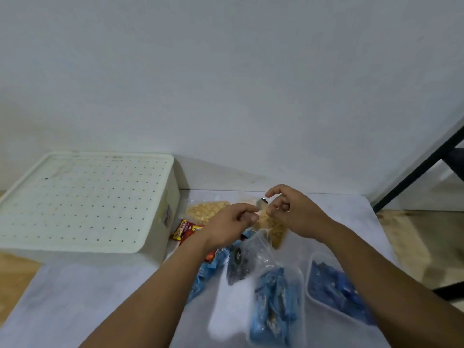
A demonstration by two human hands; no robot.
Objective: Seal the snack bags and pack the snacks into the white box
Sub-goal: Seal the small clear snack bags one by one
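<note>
Both hands meet over the table's white cloth (75, 292): left hand (226, 227) and right hand (293, 212) each pinch the crinkled mouth of a clear plastic bag (258, 249), fingers curled, with a small dark clip-like piece (261, 202) between them, too blurred to identify. Bag is thin glossy film, long axis running from the hands down toward the camera, holding blue foil snack packets (273, 305). Closed white box (82, 202), rigid with a dotted-grid lid, sits far left; yellow puffed snacks (206, 209) and red packets (185, 229) lie just beside it.
</note>
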